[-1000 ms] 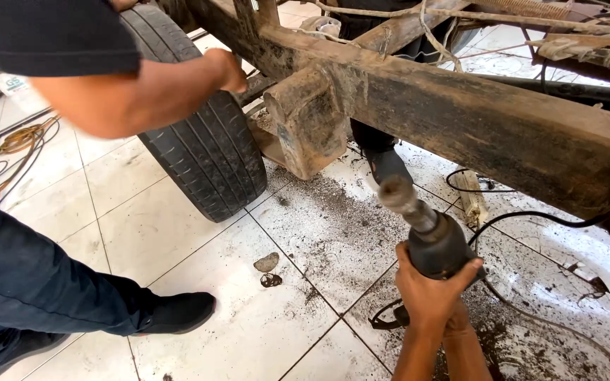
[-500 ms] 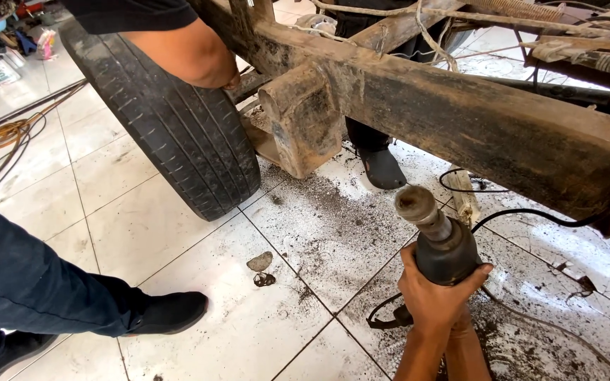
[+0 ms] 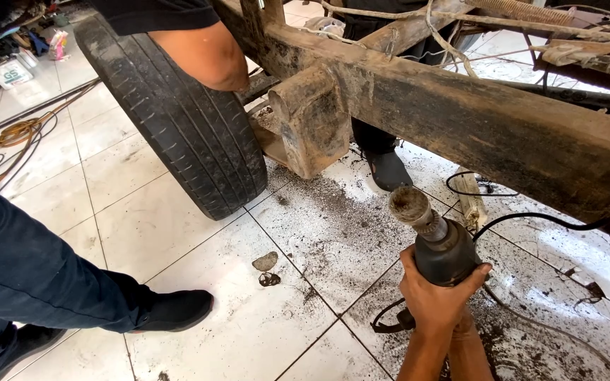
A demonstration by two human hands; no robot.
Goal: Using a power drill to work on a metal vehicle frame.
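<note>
My left hand [image 3: 438,300] is wrapped around the dark body of a corded power tool [image 3: 443,247]. The tool's round, dirty brush head [image 3: 409,204] points up and away, a little below the rusty frame beam [image 3: 474,120]. My right forearm [image 3: 473,353] runs up under the left hand, and its hand is hidden behind it. The tool's black cord [image 3: 517,215] loops away to the right. A rusty bracket [image 3: 312,120] hangs from the beam to the left of the tool head.
A worn tyre [image 3: 178,120] leans by the bracket. Another person's arm [image 3: 206,53] reaches behind it; their dark trouser leg [image 3: 30,275] and black shoe [image 3: 174,310] are at left. A second foot [image 3: 388,169] stands behind the beam. Dirt covers the white tiles [image 3: 333,233]; cables [image 3: 15,134] lie far left.
The tool has drawn back from the beam toward me and to the right. The other person's arm has moved from the frame to behind the tyre. The view has shifted left.
</note>
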